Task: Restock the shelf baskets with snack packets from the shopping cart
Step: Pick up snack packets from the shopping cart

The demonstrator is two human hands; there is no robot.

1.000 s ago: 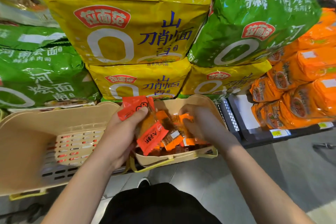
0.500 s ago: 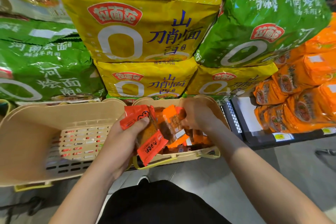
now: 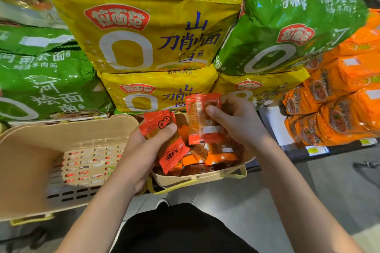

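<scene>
Snack packet (image 3: 202, 117) in right-hand (image 3: 240, 123) grip

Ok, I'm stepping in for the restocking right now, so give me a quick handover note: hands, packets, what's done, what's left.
Left hand grips a small bunch of red snack packets over the right basket.
Right hand pinches one clear-fronted packet raised above that basket.
Done: right basket already holds a pile of loose packets.
Left: set down the packets in hand; the left basket looks bare inside. The shopping cart is out of view.
</scene>
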